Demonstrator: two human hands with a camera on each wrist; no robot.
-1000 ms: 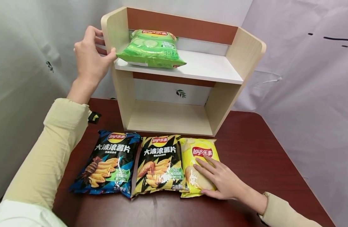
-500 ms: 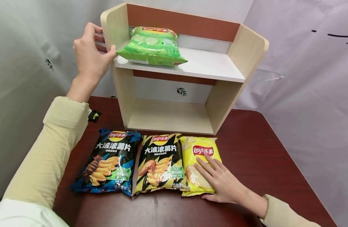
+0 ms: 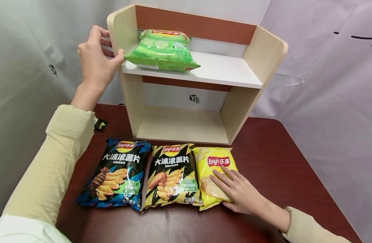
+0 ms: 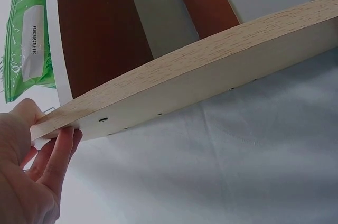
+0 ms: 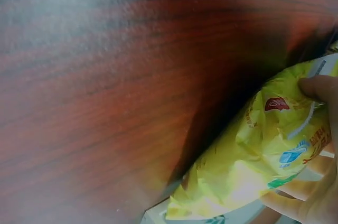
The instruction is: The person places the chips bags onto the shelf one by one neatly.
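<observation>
In the head view my left hand (image 3: 96, 62) holds the left side panel of a two-tier wooden shelf (image 3: 126, 101), thumb in front and fingers behind. The left wrist view shows those fingers curled on the panel's outer face. On the upper board, near that hand, lies a green Lay's chip bag (image 3: 163, 50). My right hand (image 3: 241, 194) grips a yellow Lay's chip bag (image 3: 205, 179) on the table. Its fingers lie over the printed face, with the thumb at the lower right edge. In the right wrist view the thumb presses the yellow bag's side.
A blue-black chip bag (image 3: 116, 173) and a black-and-gold chip bag (image 3: 170, 175) lie in a row left of the yellow one. The dark red table (image 3: 283, 165) extends right of the row. A pale curtain (image 3: 331, 111) hangs around the sides.
The right hand has shifted slightly right, its thumb going from the yellow bag's face to its edge. The yellow bag has turned and moved a little to the right. The left hand stays put.
</observation>
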